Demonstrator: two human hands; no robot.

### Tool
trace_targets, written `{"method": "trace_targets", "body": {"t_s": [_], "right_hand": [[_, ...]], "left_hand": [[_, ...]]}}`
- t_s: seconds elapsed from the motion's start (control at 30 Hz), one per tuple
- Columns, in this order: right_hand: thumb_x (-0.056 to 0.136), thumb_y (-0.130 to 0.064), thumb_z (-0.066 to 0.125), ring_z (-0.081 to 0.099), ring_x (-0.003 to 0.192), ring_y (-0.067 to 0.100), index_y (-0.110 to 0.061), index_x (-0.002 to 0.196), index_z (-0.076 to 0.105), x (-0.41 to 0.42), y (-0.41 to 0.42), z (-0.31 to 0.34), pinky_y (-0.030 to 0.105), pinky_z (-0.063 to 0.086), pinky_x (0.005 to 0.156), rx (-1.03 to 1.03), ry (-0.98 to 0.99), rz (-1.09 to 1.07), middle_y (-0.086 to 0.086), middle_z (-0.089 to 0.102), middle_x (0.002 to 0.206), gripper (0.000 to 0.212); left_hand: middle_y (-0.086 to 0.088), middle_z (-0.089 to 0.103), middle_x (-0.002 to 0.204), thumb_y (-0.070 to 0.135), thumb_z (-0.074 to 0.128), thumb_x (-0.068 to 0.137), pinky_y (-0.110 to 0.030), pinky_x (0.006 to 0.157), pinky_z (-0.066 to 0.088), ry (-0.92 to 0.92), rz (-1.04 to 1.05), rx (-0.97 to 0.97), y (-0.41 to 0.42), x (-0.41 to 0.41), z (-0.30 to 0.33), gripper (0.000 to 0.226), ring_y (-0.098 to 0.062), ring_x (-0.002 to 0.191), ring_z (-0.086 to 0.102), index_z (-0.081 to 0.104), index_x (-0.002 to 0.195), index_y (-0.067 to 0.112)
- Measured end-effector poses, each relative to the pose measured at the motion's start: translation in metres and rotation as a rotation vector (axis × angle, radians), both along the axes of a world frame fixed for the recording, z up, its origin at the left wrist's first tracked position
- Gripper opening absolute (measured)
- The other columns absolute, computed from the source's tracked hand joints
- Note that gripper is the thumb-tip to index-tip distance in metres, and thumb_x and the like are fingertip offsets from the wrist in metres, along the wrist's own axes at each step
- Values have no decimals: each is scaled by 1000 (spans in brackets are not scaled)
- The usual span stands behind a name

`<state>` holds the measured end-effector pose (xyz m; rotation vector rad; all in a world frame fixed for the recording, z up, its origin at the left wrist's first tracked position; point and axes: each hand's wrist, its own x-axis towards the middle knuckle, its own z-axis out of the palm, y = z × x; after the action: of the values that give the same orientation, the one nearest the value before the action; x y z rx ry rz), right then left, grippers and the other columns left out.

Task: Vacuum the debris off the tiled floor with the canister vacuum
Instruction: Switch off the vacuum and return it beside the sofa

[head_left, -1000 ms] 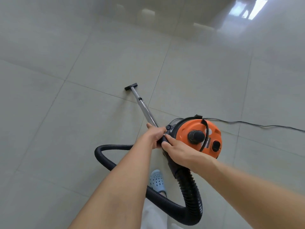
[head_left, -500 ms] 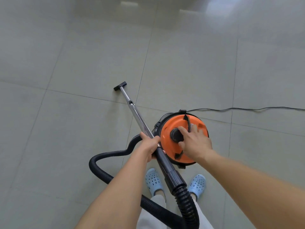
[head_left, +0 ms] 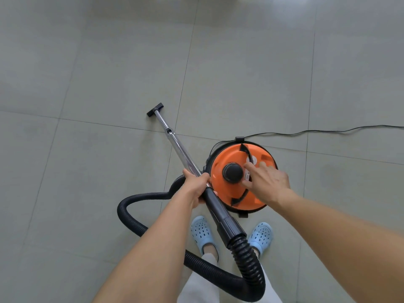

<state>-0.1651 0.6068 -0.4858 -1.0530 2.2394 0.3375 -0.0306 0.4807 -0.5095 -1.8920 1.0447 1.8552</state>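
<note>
Nearest, the left hand (head_left: 196,185) grips the wand (head_left: 181,149) at its handle, while the right hand (head_left: 265,179) rests loosely spread fingers on the orange canister (head_left: 220,169) just ahead of the feet. Farther out, the nozzle (head_left: 154,109) sits on the tiled floor (head_left: 87,84); no debris is visible, so sweeping seems barely begun.

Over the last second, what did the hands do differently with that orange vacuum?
The right hand let go of the wand, where it sat beside the left, and moved onto the orange vacuum's top, fingers by the black knob. The left hand kept gripping the wand. The nozzle stayed on the floor, and the cord still trails off right.
</note>
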Motion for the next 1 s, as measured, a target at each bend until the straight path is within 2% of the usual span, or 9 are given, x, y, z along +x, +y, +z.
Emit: {"method": "trace_targets", "body": {"t_s": [0.1,0.17,0.3,0.37,0.47,0.6,0.73,0.87,1.0], "right_hand": [[97,-33,51,62,86,26,-24,140,36,-6,17,-9,36,48,61,-90,-31,-124,6,55,114,46],[90,-29,63,60,90,29,-29,145,24,-11,30,-14,39,49,64,-165,-65,-349,7,51,118,67],[73,-50,77,46,125,35,-13,146,25,-25,65,-33,50,49,93,-139,-127,-850,14,43,138,97],[72,-61,73,36,133,35,-12,146,30,-26,83,-41,53,42,104,-74,-160,-860,16,37,143,99],[78,-67,65,20,143,35,-20,155,12,-24,98,-43,55,31,110,-69,-209,-841,14,24,154,104],[77,-74,59,22,143,36,-28,156,4,-29,101,-44,56,34,107,-10,-258,-830,15,23,153,106],[79,-71,56,35,133,37,-27,152,13,-35,96,-38,52,43,96,77,-207,-751,17,28,146,95],[89,-51,56,60,97,30,-24,126,46,-29,87,-37,39,52,77,-47,-81,-661,11,51,123,47],[96,-35,55,64,80,25,-22,99,60,-28,88,-43,44,59,73,-199,-214,-833,4,63,98,14]], "left_hand": [[-12,56,84,13,52,99,-28,44,55,-2,-7,-7,9,-3,0,71,-21,51,63,5,151,26],[-12,58,84,15,52,100,-29,44,55,-8,-22,-5,15,-5,-1,73,-20,50,64,2,152,26],[-14,61,85,17,52,100,-31,47,56,-18,-28,-1,28,-11,-7,77,-20,53,65,-1,154,25],[-15,61,89,17,53,99,-31,49,57,-18,-26,6,37,-15,-11,77,-21,56,66,-1,154,26],[-16,62,93,17,53,99,-33,51,58,-21,-25,18,48,-22,-15,77,-23,58,67,1,153,30],[-19,63,101,16,54,98,-32,49,57,-29,-21,28,60,-29,-17,80,-22,55,68,-3,152,35],[-19,63,97,17,54,98,-34,51,58,-43,-24,27,67,-34,-16,79,-23,56,69,-1,151,36],[-17,62,94,17,54,97,-40,58,62,-52,-59,26,76,-40,-13,82,-26,63,70,-4,152,36],[-15,58,98,23,59,93,-55,75,61,-49,-152,19,91,-46,-8,86,-37,85,73,-2,152,37]]}}
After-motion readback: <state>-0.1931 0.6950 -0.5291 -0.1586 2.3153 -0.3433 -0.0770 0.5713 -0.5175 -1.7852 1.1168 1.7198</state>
